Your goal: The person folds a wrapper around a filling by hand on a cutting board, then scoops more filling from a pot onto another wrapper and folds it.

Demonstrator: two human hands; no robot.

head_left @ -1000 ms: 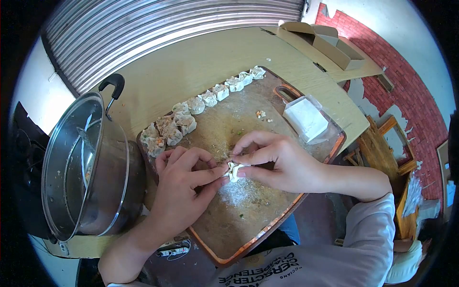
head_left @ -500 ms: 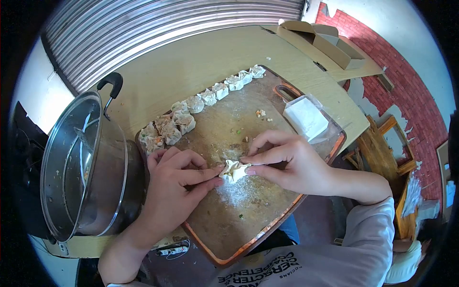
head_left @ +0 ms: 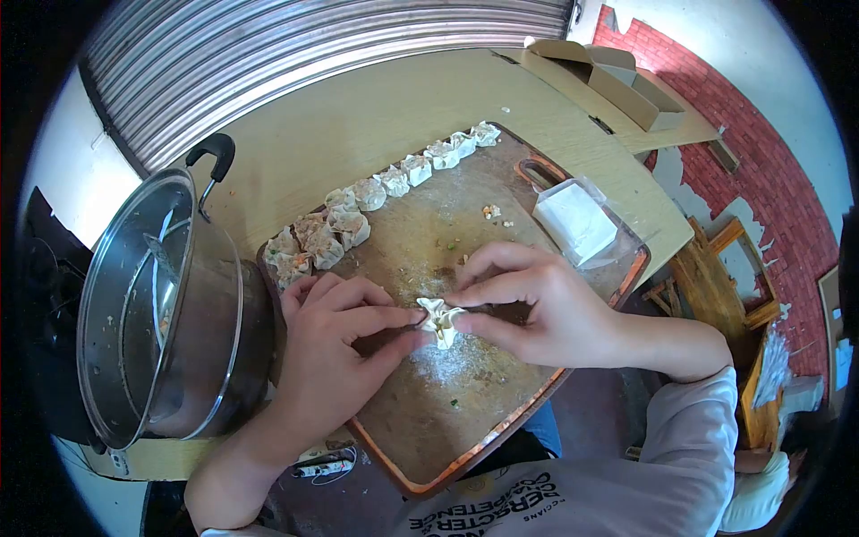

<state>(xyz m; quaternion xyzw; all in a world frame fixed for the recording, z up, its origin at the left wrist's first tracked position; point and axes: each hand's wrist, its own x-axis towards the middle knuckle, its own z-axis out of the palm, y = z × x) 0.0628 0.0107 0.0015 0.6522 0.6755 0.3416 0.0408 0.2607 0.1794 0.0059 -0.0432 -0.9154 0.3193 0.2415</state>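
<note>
1. Pinches one small folded dumpling (head_left: 440, 319) from both sides, over the floured middle of the wooden cutting board (head_left: 465, 421)
2. Grips its left edge with the left hand (head_left: 335, 345), thumb and forefinger closed on the dough, other fingers curled down towards the board
3. Grips its right edge with the right hand (head_left: 537, 309), thumb and forefinger likewise clamped on the wrapper, almost meeting the left fingertips
4. Shows the ruffled top of the dough between the two sets of fingertips; cannot tell whether it touches the board
5. Lies well apart from the row of finished dumplings (head_left: 376, 192) along the board's far edge
6. Sits between a steel pot (head_left: 170, 313) with a glass lid, just beside the board's left end, and a clear packet of white wrappers (head_left: 577, 219) on its right corner
7. Rests, board and all, on a pale wooden table (head_left: 358, 116), with a cardboard box (head_left: 608, 76) at the far end
</note>
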